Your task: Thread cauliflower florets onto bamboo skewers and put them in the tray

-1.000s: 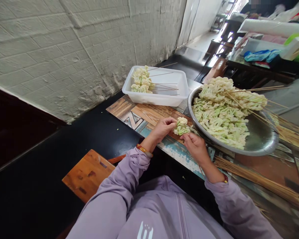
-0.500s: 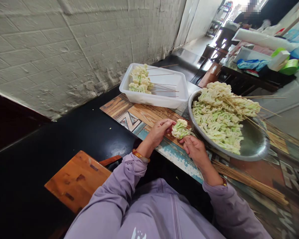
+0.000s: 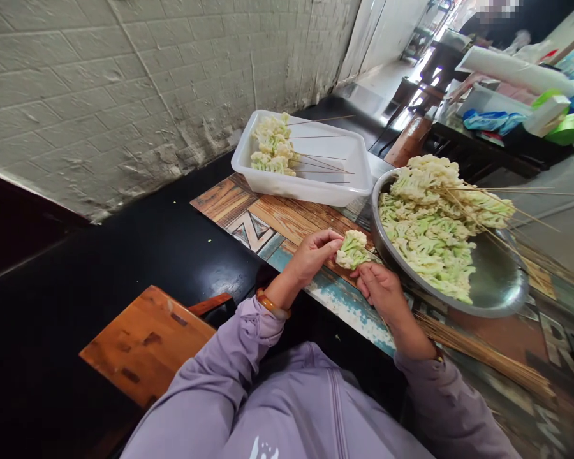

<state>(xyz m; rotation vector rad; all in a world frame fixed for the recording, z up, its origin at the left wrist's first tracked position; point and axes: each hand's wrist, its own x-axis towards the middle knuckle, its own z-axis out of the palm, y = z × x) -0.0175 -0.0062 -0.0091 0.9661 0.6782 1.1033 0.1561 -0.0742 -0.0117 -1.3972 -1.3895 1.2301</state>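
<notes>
A small bunch of pale green-white cauliflower (image 3: 353, 250) is between my two hands, over the table's near edge. My left hand (image 3: 314, 254) pinches its left side with thumb and fingers. On the lower right, my right hand (image 3: 379, 287) has its fingers closed by the stems, around a thin bamboo skewer that is mostly hidden; a bit of it seems to show below the palm. Just right of my hands stands a steel basin (image 3: 500, 280) heaped with cauliflower florets (image 3: 425, 236). Several skewers (image 3: 502, 189) with cauliflower on them lie across the heap.
A white plastic tub (image 3: 310, 193) behind my hands holds several cauliflower skewers. Loose bamboo sticks (image 3: 488, 357) lie right of my right forearm. A wooden stool (image 3: 146, 344) is at lower left, a brick-patterned wall (image 3: 172, 76) beyond. A person is in the far background.
The view has shifted slightly, so the basin and tub sit a little further right. Both hands stay on the cauliflower, with only a small shift of the left fingers.
</notes>
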